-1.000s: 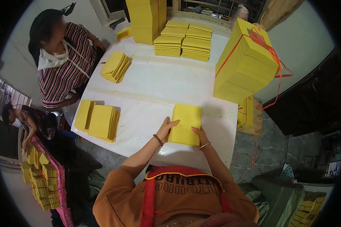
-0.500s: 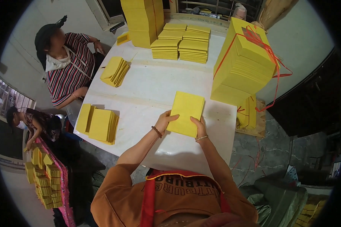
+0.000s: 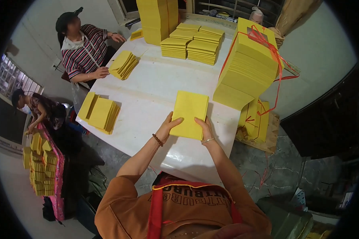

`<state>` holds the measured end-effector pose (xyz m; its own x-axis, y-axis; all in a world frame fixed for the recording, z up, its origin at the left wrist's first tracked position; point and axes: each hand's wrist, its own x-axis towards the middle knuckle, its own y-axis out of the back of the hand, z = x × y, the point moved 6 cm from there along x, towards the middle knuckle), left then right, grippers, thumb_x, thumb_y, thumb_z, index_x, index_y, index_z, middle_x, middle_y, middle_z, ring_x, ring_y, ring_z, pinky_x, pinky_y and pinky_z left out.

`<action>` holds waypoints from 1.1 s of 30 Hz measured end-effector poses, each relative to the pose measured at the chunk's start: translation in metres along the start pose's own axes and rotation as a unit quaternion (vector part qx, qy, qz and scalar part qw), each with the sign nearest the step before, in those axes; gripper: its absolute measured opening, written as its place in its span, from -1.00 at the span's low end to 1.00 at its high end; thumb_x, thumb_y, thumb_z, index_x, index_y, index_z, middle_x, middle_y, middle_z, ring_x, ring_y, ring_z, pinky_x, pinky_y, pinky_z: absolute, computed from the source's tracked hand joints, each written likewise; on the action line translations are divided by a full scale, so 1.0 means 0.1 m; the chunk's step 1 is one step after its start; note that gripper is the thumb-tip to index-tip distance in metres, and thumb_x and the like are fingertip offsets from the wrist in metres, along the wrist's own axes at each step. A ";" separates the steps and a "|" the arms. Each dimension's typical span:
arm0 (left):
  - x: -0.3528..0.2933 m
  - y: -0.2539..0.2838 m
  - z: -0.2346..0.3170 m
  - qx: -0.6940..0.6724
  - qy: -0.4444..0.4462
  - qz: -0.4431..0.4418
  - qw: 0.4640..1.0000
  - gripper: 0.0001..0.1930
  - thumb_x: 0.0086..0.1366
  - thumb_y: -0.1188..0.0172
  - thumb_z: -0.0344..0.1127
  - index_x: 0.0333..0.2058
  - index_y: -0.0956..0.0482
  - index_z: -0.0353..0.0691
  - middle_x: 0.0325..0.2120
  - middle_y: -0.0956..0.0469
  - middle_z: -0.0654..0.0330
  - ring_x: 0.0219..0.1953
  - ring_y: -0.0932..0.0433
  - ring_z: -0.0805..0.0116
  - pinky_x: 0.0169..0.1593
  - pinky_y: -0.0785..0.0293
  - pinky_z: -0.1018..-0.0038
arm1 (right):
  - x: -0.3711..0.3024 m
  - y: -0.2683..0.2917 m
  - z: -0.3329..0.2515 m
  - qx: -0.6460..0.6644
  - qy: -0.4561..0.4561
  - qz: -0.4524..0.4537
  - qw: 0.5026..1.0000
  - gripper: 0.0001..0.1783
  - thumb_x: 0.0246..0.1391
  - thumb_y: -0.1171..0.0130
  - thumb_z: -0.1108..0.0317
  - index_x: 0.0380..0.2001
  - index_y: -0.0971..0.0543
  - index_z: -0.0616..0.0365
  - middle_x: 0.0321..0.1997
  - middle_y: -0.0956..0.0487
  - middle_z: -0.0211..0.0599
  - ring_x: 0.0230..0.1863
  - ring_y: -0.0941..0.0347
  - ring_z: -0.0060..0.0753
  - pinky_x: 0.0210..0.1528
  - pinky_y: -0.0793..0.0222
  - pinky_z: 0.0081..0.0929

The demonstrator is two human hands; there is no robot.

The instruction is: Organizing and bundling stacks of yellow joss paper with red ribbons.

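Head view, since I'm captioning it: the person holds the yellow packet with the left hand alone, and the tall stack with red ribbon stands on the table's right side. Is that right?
Not quite: the head view shows the left hand and right hand both holding the yellow packet, one at each side. The tall stack with red ribbon is placed as you say.

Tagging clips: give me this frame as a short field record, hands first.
Left hand: grips yellow stack, left edge, thumb on top
Right hand: grips its right edge, thumb on top
Surface: white table
Table left: nearer pile, farther pile, both yellow
Table right: tall yellow block, red string
Co-worker: striped-top person, left of table
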<state>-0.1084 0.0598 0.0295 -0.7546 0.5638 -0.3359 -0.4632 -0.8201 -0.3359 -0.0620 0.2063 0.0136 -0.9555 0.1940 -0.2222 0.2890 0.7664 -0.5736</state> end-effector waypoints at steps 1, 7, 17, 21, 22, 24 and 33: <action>-0.01 0.01 0.04 0.009 -0.027 0.004 1.000 -0.09 0.10 -0.17 -0.10 0.19 0.22 -0.45 0.07 -0.21 -0.03 0.09 -0.26 0.27 0.08 -0.22 0.45 | 0.02 -0.02 -0.02 0.000 -0.004 -0.002 1.000 -0.36 -0.08 -0.15 0.30 0.08 -0.16 0.19 0.00 -0.32 -0.22 -0.01 -0.31 -0.35 -0.03 -0.30 -0.44; 0.09 0.12 0.26 0.058 -0.024 0.007 0.998 -0.01 0.07 -0.21 -0.09 0.19 0.31 -0.46 0.07 -0.20 -0.09 0.08 -0.27 0.23 0.06 -0.24 0.39 | 0.20 -0.20 -0.11 0.009 0.019 0.035 0.999 -0.40 -0.07 -0.14 0.29 0.05 -0.21 0.19 -0.04 -0.36 -0.23 -0.03 -0.32 -0.35 -0.04 -0.30 -0.45; 0.43 0.41 0.62 0.017 0.044 -0.035 0.998 -0.30 0.05 -0.23 -0.23 0.11 -0.12 -0.36 -0.08 -0.38 0.13 -0.03 -0.37 0.37 -0.02 -0.30 0.45 | 0.68 -0.39 0.02 0.046 0.003 0.045 0.998 -0.43 -0.05 -0.13 0.26 0.03 -0.23 0.18 -0.03 -0.36 -0.24 0.00 -0.31 -0.34 -0.03 -0.29 -0.41; 0.75 0.59 0.84 0.006 0.053 -0.009 0.999 -0.49 0.02 -0.21 -0.33 -0.02 -0.32 -0.29 -0.20 -0.47 0.19 -0.18 -0.46 0.41 -0.19 -0.41 0.49 | 0.97 -0.62 -0.09 0.039 -0.008 0.031 0.999 -0.43 -0.03 -0.12 0.19 0.03 -0.24 0.20 -0.04 -0.38 -0.29 0.00 -0.31 -0.36 -0.02 -0.27 -0.44; 0.85 0.61 0.96 0.006 0.034 -0.014 0.999 -0.52 0.02 -0.19 -0.33 -0.05 -0.34 -0.29 -0.24 -0.49 0.18 -0.23 -0.49 0.41 -0.25 -0.46 0.49 | 1.06 -0.64 -0.14 0.042 -0.011 0.038 0.998 -0.43 -0.03 -0.12 0.19 0.03 -0.24 0.20 -0.04 -0.38 -0.29 0.00 -0.31 -0.36 -0.02 -0.27 -0.44; 1.06 0.64 1.25 -0.028 0.039 -0.059 0.997 -0.59 0.03 -0.14 -0.33 -0.11 -0.38 -0.32 -0.30 -0.52 0.16 -0.32 -0.53 0.38 -0.37 -0.51 0.48 | 1.25 -0.71 -0.24 0.151 -0.010 -0.011 0.988 -0.43 0.03 -0.02 0.05 0.02 -0.26 0.18 -0.09 -0.41 -0.33 0.02 -0.30 -0.34 0.02 -0.24 -0.39; 2.54 0.61 3.11 -0.033 -0.030 -0.127 0.991 -0.63 0.09 -0.09 -0.22 -0.13 -0.37 -0.23 -0.21 -0.46 0.11 -0.19 -0.49 0.21 -0.23 -0.50 0.22 | 1.24 0.43 0.13 -0.855 0.147 0.032 0.497 -0.32 0.09 0.22 -0.13 0.17 -0.14 0.07 0.29 0.03 -0.03 0.30 0.14 -0.07 0.26 0.31 -0.02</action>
<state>-0.4730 0.1223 0.1969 -0.6447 0.7427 -0.1808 -0.6118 -0.6432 -0.4604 -0.1674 0.2557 -0.0493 -0.9877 0.1390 0.0719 0.0868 0.1046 0.9907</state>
